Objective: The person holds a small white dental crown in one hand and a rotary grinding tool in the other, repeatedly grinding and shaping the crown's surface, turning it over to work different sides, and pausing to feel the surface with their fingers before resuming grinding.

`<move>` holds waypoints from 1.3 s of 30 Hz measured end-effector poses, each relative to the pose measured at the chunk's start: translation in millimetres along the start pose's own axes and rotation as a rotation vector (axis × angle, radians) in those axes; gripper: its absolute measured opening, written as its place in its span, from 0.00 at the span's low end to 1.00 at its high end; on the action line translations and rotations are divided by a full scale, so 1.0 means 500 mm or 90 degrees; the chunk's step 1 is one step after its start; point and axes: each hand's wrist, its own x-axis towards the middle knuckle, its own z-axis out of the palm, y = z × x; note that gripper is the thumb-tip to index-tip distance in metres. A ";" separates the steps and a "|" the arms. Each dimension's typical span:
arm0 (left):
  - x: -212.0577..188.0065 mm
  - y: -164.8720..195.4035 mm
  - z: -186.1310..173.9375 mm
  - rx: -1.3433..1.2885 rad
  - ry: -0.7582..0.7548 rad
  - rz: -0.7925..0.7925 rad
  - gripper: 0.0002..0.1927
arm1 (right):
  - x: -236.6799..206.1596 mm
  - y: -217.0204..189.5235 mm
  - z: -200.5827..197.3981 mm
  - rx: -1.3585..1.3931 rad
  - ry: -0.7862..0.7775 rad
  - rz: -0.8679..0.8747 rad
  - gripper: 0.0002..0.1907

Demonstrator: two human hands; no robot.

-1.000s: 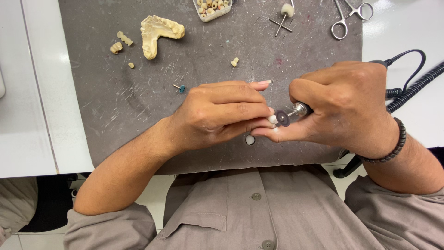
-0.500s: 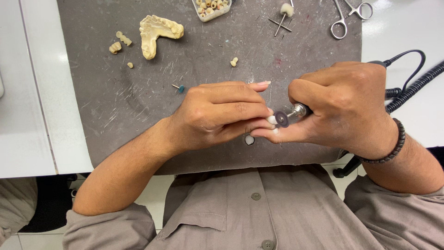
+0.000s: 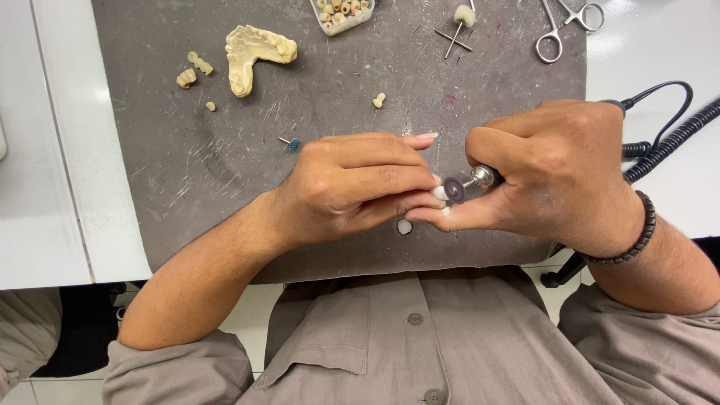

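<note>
At the far left of the scuffed grey rubber mat (image 3: 187,172) lie a few small cream tooth-shaped pieces (image 3: 193,69); just beside them sits an L-shaped pale-yellow plaster dental cast (image 3: 253,54), chalky and ridged along its top; nearer the middle a tiny blue-tipped metal bur (image 3: 289,142) rests alone on the mat. The left hand (image 3: 352,187) comes in from the lower left, fingers stretched toward the right and pinched together around a small white tooth-like piece (image 3: 439,193) held at the fingertips; that piece sits just above the mat's near edge, between the two hands, and most of it is hidden. Touching it is a dark grey round abrasive disc (image 3: 454,189), mounted on a shiny silver rotary handpiece (image 3: 481,178) whose long axis runs nearly level, tilted slightly up to the right, with the working end pointing left. The right hand (image 3: 559,176) is clenched around that handpiece, a dark beaded bracelet (image 3: 634,238) on its wrist. Above, at the mat's top edge, stands a clear plastic tray of small cream pieces (image 3: 341,13); further right lie steel scissor-handled forceps (image 3: 564,27); a black coiled cable (image 3: 671,142) trails off over the white table (image 3: 45,187).
</note>
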 end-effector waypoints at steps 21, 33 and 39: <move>0.001 0.001 0.003 0.011 0.010 0.000 0.09 | -0.004 0.000 0.000 -0.003 0.000 -0.005 0.39; 0.002 0.014 -0.010 -0.049 0.073 -0.030 0.10 | 0.010 0.014 -0.027 0.374 0.079 -0.049 0.11; 0.003 0.018 -0.014 -0.057 0.071 -0.041 0.10 | 0.017 0.001 -0.023 0.420 0.098 -0.048 0.12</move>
